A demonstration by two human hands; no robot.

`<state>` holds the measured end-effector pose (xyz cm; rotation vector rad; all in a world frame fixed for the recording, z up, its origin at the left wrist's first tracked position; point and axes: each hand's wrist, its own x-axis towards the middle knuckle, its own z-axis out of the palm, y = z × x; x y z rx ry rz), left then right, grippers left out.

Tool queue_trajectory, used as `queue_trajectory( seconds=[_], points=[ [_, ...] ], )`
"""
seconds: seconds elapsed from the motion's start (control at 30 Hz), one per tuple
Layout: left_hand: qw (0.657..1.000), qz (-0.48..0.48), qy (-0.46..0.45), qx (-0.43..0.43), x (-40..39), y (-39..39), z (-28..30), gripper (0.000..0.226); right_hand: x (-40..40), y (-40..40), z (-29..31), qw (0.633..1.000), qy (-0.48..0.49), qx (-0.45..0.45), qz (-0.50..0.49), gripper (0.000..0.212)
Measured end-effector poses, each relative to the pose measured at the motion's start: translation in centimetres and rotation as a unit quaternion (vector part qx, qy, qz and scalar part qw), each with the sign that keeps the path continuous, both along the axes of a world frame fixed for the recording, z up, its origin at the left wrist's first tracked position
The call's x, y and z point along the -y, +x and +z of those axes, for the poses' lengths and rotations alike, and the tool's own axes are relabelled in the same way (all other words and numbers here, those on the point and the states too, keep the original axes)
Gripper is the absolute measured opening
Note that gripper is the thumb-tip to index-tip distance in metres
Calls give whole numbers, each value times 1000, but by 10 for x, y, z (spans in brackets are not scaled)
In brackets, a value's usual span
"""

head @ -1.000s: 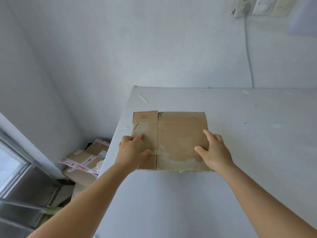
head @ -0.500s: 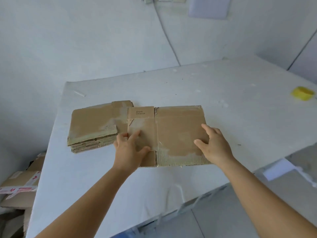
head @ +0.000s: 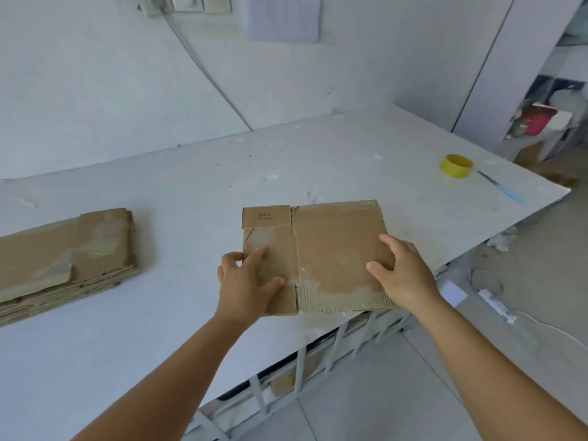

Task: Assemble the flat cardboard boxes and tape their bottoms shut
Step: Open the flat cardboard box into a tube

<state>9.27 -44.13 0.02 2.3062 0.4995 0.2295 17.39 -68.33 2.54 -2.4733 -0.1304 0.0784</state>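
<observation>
Centre frame, the left hand [head: 246,283] and right hand [head: 401,272] are gripping the flat box [head: 331,249] by its 2 sides; its worn, torn near edge could be ripping further when opened.

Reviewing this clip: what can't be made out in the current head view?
- Small print on the flat box flap: too small to read.
- Stack of flat boxes: cut off by the left edge, count unclear.
- Box edges under the left hand and right hand: covered.
- Shelf items at far right: blurred.
</observation>
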Motion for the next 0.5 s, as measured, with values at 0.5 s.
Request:
queue_trajectory(
  seconds=[0.5],
  points=[
    [997,-76,8,9,162,129,4,62,174,96,2,998,14,4,-64,59]
  ],
)
